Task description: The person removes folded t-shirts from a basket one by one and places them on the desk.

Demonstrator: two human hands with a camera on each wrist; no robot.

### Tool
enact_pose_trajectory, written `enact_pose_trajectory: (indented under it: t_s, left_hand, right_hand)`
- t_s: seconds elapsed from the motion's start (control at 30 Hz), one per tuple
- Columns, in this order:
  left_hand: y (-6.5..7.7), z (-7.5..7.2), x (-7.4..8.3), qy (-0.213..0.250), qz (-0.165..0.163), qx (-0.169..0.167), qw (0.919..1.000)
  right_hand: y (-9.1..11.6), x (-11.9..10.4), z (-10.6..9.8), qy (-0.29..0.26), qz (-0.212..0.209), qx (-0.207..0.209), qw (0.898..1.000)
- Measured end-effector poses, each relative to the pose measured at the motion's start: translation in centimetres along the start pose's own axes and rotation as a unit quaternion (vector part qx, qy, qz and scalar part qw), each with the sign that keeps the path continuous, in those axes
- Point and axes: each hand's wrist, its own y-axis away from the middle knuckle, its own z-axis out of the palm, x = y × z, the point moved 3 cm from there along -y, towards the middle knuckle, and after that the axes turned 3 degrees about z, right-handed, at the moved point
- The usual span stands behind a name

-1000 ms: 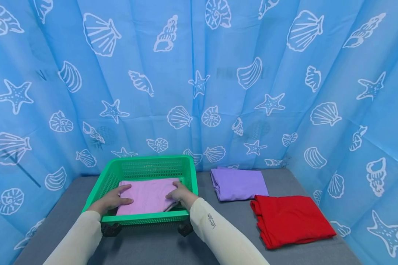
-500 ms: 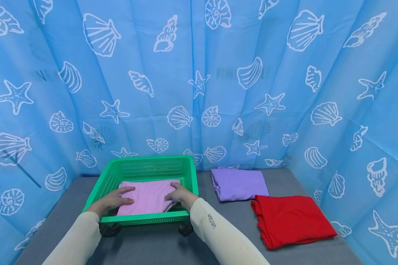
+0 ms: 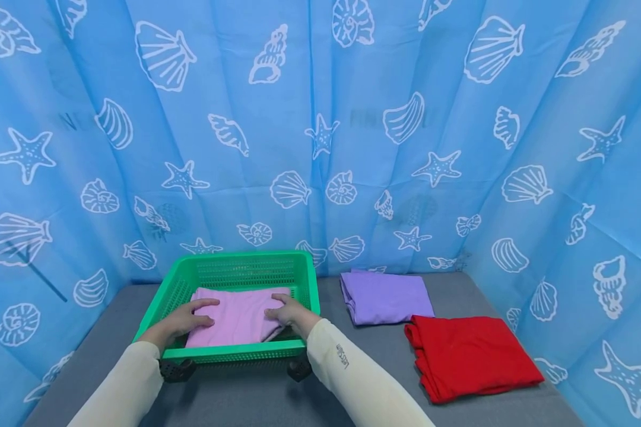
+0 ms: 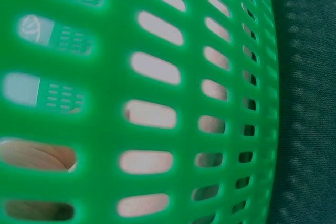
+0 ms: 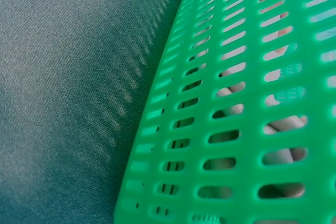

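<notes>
A folded pink cloth (image 3: 235,317) lies inside the green plastic basket (image 3: 224,353), seen in the head view. My left hand (image 3: 184,320) reaches over the near rim and grips the cloth's left side, index finger and thumb on top. On the opposite side my right hand (image 3: 291,314) holds the cloth's right edge, where darker layers show beneath. The remaining fingers of both hands are largely hidden. Both wrist views look through the slotted basket wall (image 4: 105,129), with pale patches of hand and cloth behind it; details there are too broken up to tell.
To the right of the basket lie a folded purple cloth (image 3: 387,298) and, nearer, a folded red cloth (image 3: 472,356). All rest on a grey table surface (image 3: 246,403). A blue curtain (image 3: 320,148) printed with white shells hangs behind and along both sides.
The pink cloth's top shifts and wrinkles slightly between both hands. The right thumb and finger have crept a little to the left. The basket and the other cloths stay put.
</notes>
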Motion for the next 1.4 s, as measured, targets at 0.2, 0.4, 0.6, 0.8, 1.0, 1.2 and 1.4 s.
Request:
enact_pose_trajectory:
  t_s: [0.2,0.4,0.6,0.8,1.0,1.2,1.4]
  left_hand:
    - [0.0,-0.1,0.1,0.001,0.000,0.012,0.9999]
    - [0.1,-0.2,0.0,0.008,0.007,0.027,0.9996]
    - [0.1,-0.3,0.1,0.012,0.022,0.032,0.9992]
    - [0.1,-0.4,0.2,0.024,0.032,0.043,0.9983]
    - [0.1,-0.5,0.2,0.028,0.027,0.055,0.9977]
    - [0.1,-0.6,0.2,0.035,0.022,0.070,0.9967]
    - [0.4,-1.2,0.3,0.046,0.027,0.069,0.9962]
  right_hand:
    - [-0.3,0.1,-0.1,-0.020,-0.001,0.013,1.000]
    - [-0.1,-0.1,-0.1,-0.039,0.002,0.019,0.999]
    - [0.1,-0.2,-0.3,-0.044,0.006,0.029,0.999]
    - [0.1,-0.3,-0.3,-0.054,-0.002,0.038,0.998]
    - [0.0,-0.4,-0.4,-0.057,-0.010,0.049,0.997]
    - [0.2,-0.6,-0.5,-0.050,-0.014,0.054,0.997]
    - [0.2,-0.8,-0.7,-0.060,-0.015,0.049,0.997]
